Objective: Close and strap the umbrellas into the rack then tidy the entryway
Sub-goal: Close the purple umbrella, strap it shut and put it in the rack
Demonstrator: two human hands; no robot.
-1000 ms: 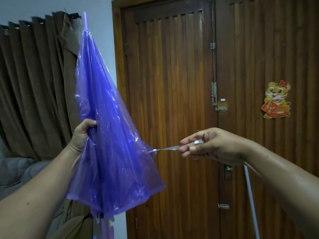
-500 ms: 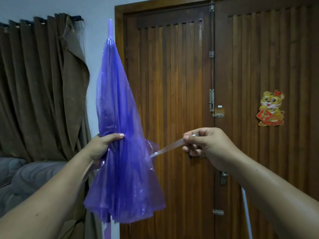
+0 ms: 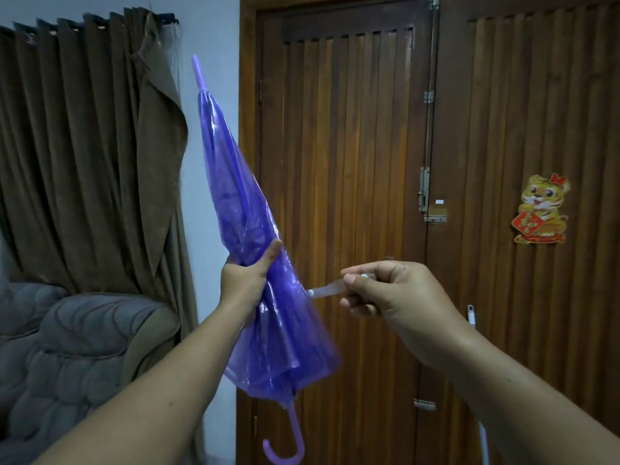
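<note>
Left hand (image 3: 246, 280) gripped purple umbrella (image 3: 250, 250); right hand (image 3: 389, 290) fingers pinched strap (image 3: 327, 290) taut. Best wrapped snugly before snapping.

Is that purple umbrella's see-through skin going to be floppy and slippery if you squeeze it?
Probably floppy: the purple umbrella has thin plastic that crumples into folds where the left hand grips it. Likely a bit slippery too, since its surface is glossy. The strap pinched by the right hand looks thin and bendy, though pulled straight here.
</note>
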